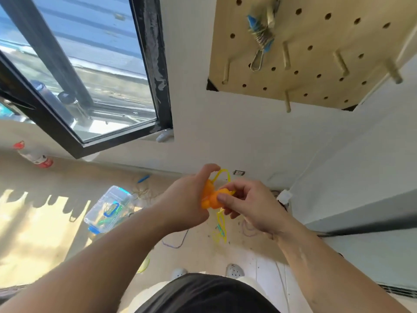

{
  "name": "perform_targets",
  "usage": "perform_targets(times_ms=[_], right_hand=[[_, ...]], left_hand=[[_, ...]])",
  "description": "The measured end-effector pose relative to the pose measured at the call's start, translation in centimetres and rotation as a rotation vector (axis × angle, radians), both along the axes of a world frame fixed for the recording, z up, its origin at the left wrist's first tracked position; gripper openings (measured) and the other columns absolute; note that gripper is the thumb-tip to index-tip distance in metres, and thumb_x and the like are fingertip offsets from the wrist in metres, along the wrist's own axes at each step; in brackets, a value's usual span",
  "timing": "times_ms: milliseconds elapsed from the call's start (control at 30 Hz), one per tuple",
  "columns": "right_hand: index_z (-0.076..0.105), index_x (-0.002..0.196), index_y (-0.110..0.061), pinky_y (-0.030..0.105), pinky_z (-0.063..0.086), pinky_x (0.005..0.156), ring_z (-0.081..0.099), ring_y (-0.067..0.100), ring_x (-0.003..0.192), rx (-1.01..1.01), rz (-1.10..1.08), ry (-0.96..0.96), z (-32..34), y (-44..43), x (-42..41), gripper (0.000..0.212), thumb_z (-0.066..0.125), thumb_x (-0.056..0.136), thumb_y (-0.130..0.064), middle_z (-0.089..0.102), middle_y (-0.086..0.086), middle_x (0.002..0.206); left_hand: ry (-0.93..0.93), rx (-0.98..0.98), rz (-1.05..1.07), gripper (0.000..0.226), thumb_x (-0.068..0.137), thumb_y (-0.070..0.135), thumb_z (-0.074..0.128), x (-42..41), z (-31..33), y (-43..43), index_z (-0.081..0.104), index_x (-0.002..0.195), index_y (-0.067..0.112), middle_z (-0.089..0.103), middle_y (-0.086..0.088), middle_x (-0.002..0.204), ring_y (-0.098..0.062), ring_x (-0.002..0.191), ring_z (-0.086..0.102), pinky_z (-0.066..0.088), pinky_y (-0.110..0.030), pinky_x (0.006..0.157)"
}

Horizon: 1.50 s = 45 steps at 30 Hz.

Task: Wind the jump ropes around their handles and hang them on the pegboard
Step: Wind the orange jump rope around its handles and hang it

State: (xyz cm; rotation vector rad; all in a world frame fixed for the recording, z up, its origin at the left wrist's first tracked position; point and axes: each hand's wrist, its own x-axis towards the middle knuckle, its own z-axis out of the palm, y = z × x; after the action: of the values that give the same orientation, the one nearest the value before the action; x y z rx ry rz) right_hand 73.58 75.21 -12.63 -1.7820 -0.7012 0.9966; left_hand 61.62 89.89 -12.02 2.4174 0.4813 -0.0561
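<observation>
In front of my chest, both hands hold the orange handles of a jump rope with a yellow cord. My left hand grips the handles from the left. My right hand pinches them from the right, thumb on top. One yellow loop arcs above the handles and more cord dangles below to the floor. On the wall above hangs a wooden pegboard with several pegs. A wound jump rope with blue handles hangs on one upper peg.
A clear plastic box with blue latches lies on the floor at the left. Loose ropes lie on the floor near the wall. An open black-framed window is at the upper left. A red-capped bottle lies under it. A white power adapter sits by the wall.
</observation>
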Motion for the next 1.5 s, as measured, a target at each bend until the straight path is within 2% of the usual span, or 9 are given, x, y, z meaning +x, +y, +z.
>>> perform_targets(times_ms=[100, 233, 300, 367, 433, 600, 833, 1100, 1500], right_hand=[[0.059, 0.119, -0.038, 0.031, 0.05, 0.07, 0.06, 0.009, 0.072, -0.049, -0.015, -0.157, 0.5, -1.6, 1.4, 0.07, 0.092, 0.059, -0.054, 0.063, -0.01, 0.08], [0.013, 0.152, -0.059, 0.021, 0.026, 0.114, 0.019, -0.005, 0.146, -0.11, 0.226, -0.453, 2.0, -3.4, 3.5, 0.126, 0.093, 0.054, -0.059, 0.018, -0.025, 0.157], [0.027, 0.148, -0.059, 0.028, 0.034, 0.116, 0.031, -0.006, 0.142, -0.15, 0.384, -0.388, 2.2, -3.4, 4.0, 0.102, 0.088, 0.066, -0.054, 0.033, -0.026, 0.154], [0.062, 0.112, -0.05, 0.037, 0.052, 0.09, 0.061, 0.0, 0.096, -0.124, 0.396, -0.282, 1.9, -3.3, 4.3, 0.041, 0.081, 0.076, -0.043, 0.065, -0.023, 0.103], [0.064, 0.084, -0.033, 0.036, 0.042, 0.068, 0.05, 0.005, 0.068, -0.074, 0.36, -0.266, 1.9, -3.6, 4.6, 0.011, 0.075, 0.08, -0.034, 0.054, -0.016, 0.07], [0.058, 0.077, -0.021, 0.033, 0.043, 0.065, 0.045, 0.007, 0.062, 0.08, 0.285, -0.075, 2.6, -4.9, 5.4, 0.012, 0.059, 0.084, -0.03, 0.047, -0.016, 0.065], [0.053, 0.068, -0.025, 0.044, 0.038, 0.067, 0.035, 0.016, 0.057, 0.159, 0.123, -0.001, 2.2, -5.8, 5.8, 0.041, 0.039, 0.1, -0.047, 0.039, -0.006, 0.057], [0.051, 0.095, -0.02, 0.043, 0.045, 0.068, 0.054, 0.018, 0.072, -0.075, 0.109, -0.773, 1.6, -4.9, 3.6, 0.037, 0.025, 0.099, -0.045, 0.059, -0.006, 0.078], [0.018, 0.157, -0.009, 0.035, 0.051, 0.065, 0.052, 0.017, 0.08, -0.007, 0.081, -1.212, 2.2, -3.6, 0.7, 0.062, 0.025, 0.103, -0.038, 0.057, -0.001, 0.098]], left_hand=[[0.032, -0.059, -0.087, 0.085, 0.07, 0.008, 0.069, 0.4, 0.9, 0.3, 0.028, 0.137, 0.04, 0.056, 0.006, 0.077, -0.007, 0.072, 0.056, 0.04, -0.02, 0.054], [0.098, -0.027, -0.231, 0.082, 0.072, 0.009, 0.072, 1.1, 2.1, -0.4, 0.025, 0.132, 0.04, 0.053, 0.005, 0.085, -0.009, 0.072, 0.054, 0.039, -0.023, 0.052], [0.087, -0.033, -0.235, 0.078, 0.073, 0.009, 0.071, 1.5, 2.4, -0.9, 0.026, 0.129, 0.039, 0.053, 0.005, 0.086, -0.011, 0.072, 0.055, 0.039, -0.024, 0.052], [0.056, -0.065, -0.202, 0.077, 0.072, 0.008, 0.07, 2.1, 2.2, -1.4, 0.027, 0.127, 0.039, 0.053, 0.007, 0.092, -0.011, 0.074, 0.057, 0.041, -0.023, 0.053], [0.033, -0.08, -0.157, 0.075, 0.071, 0.009, 0.07, 2.7, 1.6, -1.3, 0.031, 0.128, 0.038, 0.053, 0.013, 0.101, -0.011, 0.081, 0.059, 0.045, -0.024, 0.058], [0.045, -0.078, -0.044, 0.027, 0.076, 0.015, 0.065, 3.8, -0.2, -1.8, 0.053, 0.099, 0.023, 0.062, 0.007, 0.089, -0.019, 0.081, 0.061, 0.053, -0.04, 0.069], [-0.079, -0.537, 0.177, 0.023, 0.068, 0.013, 0.057, 5.1, 0.7, -4.2, 0.054, 0.091, 0.014, 0.056, -0.005, 0.079, -0.017, 0.066, 0.054, 0.049, -0.037, 0.063], [-0.34, -1.466, 0.555, 0.025, 0.063, -0.001, 0.053, 6.8, 1.9, -6.1, 0.053, 0.083, 0.013, 0.045, -0.005, 0.067, -0.018, 0.051, 0.039, 0.041, -0.031, 0.055], [-0.518, -1.556, 0.565, 0.041, 0.054, 0.01, 0.068, 6.8, 3.6, -5.8, 0.059, 0.094, 0.016, 0.049, -0.004, 0.067, -0.013, 0.048, 0.041, 0.042, -0.026, 0.052]])
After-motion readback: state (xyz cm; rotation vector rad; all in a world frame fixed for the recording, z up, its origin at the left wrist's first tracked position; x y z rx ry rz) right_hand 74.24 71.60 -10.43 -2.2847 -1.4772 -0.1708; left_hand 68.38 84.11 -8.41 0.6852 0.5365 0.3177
